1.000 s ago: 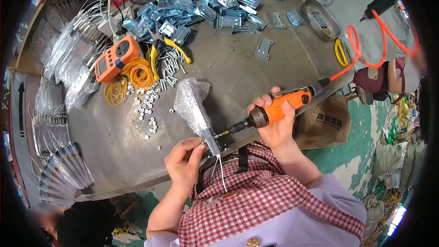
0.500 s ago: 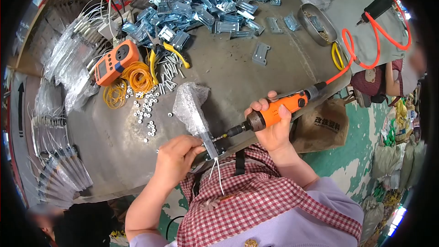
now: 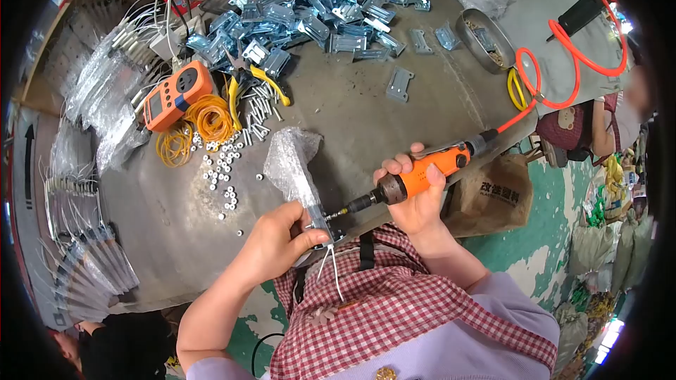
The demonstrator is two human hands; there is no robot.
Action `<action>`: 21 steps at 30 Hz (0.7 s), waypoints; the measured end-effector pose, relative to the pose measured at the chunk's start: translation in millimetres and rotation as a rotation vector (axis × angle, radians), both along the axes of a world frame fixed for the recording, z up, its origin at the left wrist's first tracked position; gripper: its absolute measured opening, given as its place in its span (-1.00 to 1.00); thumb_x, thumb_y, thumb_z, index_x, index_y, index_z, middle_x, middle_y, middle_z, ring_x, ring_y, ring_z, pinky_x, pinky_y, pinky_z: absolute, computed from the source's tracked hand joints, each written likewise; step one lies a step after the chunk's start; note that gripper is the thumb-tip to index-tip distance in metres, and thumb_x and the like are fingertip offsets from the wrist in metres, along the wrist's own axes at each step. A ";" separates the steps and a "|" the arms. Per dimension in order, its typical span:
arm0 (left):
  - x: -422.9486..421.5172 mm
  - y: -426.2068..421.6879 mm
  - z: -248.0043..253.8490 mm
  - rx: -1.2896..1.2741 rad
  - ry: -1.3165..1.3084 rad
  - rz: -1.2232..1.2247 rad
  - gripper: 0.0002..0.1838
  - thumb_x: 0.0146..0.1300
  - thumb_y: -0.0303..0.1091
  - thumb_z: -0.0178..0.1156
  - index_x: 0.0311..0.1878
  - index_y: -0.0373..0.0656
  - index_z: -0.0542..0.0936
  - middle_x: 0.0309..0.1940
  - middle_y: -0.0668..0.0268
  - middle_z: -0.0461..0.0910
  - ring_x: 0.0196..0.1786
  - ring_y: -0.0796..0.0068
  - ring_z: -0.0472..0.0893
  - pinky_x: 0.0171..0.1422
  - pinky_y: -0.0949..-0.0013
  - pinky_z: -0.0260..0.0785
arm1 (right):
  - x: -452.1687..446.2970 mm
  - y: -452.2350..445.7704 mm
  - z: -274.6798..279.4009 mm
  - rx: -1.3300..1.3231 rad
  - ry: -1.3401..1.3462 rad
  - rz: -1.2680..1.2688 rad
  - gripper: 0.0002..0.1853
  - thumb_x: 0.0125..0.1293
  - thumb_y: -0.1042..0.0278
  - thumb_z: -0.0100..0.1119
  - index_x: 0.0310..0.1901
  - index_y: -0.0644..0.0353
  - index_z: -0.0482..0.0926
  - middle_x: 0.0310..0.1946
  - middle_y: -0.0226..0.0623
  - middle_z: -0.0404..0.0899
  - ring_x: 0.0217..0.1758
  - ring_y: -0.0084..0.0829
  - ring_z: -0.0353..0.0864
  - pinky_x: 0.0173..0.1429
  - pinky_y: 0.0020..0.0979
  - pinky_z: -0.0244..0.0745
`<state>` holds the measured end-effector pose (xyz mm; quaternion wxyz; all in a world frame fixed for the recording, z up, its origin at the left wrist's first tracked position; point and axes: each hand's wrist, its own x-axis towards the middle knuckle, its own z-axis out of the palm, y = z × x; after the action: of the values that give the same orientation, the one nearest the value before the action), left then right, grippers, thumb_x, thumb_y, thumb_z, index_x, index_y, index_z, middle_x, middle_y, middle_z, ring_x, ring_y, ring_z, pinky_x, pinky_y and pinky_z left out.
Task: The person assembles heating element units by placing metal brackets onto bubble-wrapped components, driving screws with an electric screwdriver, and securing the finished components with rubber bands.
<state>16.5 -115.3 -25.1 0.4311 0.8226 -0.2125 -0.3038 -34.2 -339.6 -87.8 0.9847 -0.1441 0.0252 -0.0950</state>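
My right hand (image 3: 417, 204) is wrapped around an orange power screwdriver (image 3: 422, 177), held at a slant with its bit pointing down-left. The bit's tip meets the side of a narrow metal part (image 3: 318, 219), where a screw seems to sit. My left hand (image 3: 278, 243) grips that part near its lower end, thumb on top. Bubble wrap (image 3: 290, 162) covers the part's upper portion, and two white wires (image 3: 334, 274) hang from its bottom over the table edge. Small white spacers (image 3: 224, 169) and loose screws (image 3: 260, 109) lie beyond my left hand.
Blue-silver metal brackets (image 3: 303, 14) are heaped at the back, with one bracket (image 3: 400, 84) apart. An orange meter (image 3: 179, 95), rubber bands (image 3: 211, 118) and yellow-handled pliers (image 3: 270, 86) lie left. A metal dish (image 3: 486, 39) and red coiled hose (image 3: 574, 70) are right. Another person (image 3: 134, 345) is lower left.
My left hand has shifted from pinching beside the metal part to gripping it, thumb across its lower end. The screwdriver stays at the part's side, nearly unmoved.
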 end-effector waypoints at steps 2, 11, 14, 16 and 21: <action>-2.2 0.8 -5.0 -0.030 0.101 0.056 -0.61 0.02 -0.15 0.35 -0.44 -0.27 0.40 -0.60 0.21 0.39 -0.55 0.44 0.35 -0.42 0.35 0.26 | -2.4 1.5 5.7 -0.052 0.095 -0.016 -0.64 0.15 0.10 0.16 -0.05 -0.03 0.37 -0.33 -0.44 0.42 -0.12 -0.42 0.36 0.16 -0.21 0.24; -4.0 1.8 -7.4 -0.082 0.174 0.079 -0.61 0.02 -0.18 0.36 -0.46 -0.26 0.39 -0.62 0.31 0.33 -0.52 0.57 0.29 -0.42 0.41 0.24 | 0.0 3.8 7.7 -0.034 0.114 -0.025 -0.68 0.12 0.10 0.19 -0.14 -0.02 0.39 -0.35 -0.44 0.42 -0.15 -0.42 0.36 0.14 -0.21 0.24; -3.7 2.0 -9.9 -0.062 0.139 0.063 -0.62 0.04 -0.18 0.35 -0.46 -0.26 0.39 -0.61 0.32 0.32 -0.51 0.59 0.27 -0.42 0.42 0.23 | -0.5 2.9 -1.1 -0.001 0.046 -0.022 -0.68 0.12 0.11 0.18 -0.14 -0.02 0.38 -0.34 -0.43 0.42 -0.15 -0.42 0.36 0.14 -0.20 0.24; -3.8 2.2 -11.4 -0.085 0.139 0.068 -0.62 0.03 -0.19 0.35 -0.47 -0.26 0.39 -0.63 0.30 0.34 -0.53 0.59 0.28 -0.43 0.42 0.24 | -0.4 2.9 -3.6 0.016 0.031 -0.022 -0.66 0.13 0.11 0.17 -0.10 -0.02 0.37 -0.34 -0.42 0.42 -0.14 -0.41 0.37 0.15 -0.19 0.25; -12.6 -8.0 -3.5 -0.039 0.119 0.304 -0.65 -0.01 -0.24 0.34 -0.51 -0.28 0.39 -0.67 0.25 0.40 -0.58 0.55 0.37 -0.47 0.38 0.27 | 4.8 9.6 10.9 -0.022 0.091 0.014 -0.59 0.18 0.10 0.13 0.03 -0.02 0.33 -0.33 -0.37 0.42 -0.13 -0.37 0.38 0.13 -0.15 0.29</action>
<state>3.8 -123.4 -28.7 0.4997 0.8173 -0.0656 -0.2792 -29.4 -330.0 -76.9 0.9816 -0.1590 0.0677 -0.0816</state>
